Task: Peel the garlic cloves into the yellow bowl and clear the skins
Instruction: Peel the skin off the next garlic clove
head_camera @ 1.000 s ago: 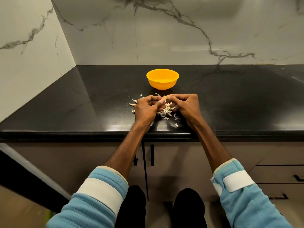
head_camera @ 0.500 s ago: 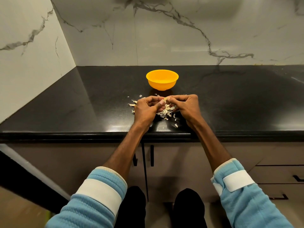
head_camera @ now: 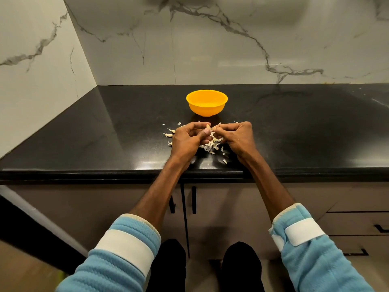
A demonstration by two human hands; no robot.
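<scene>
Grip — left hand, right hand both pinch 1 garlic clove; skins lie beneath.

No text, label, brand, number or sign can be read anywhere in this view.

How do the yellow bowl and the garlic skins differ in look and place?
The yellow bowl is one bright, upright piece; the garlic skins are many pale scattered flakes. The bowl stands apart, farther back; the skins lie between and around the left hand and right hand, which pinch a garlic clove. Both rest on the black counter.
</scene>
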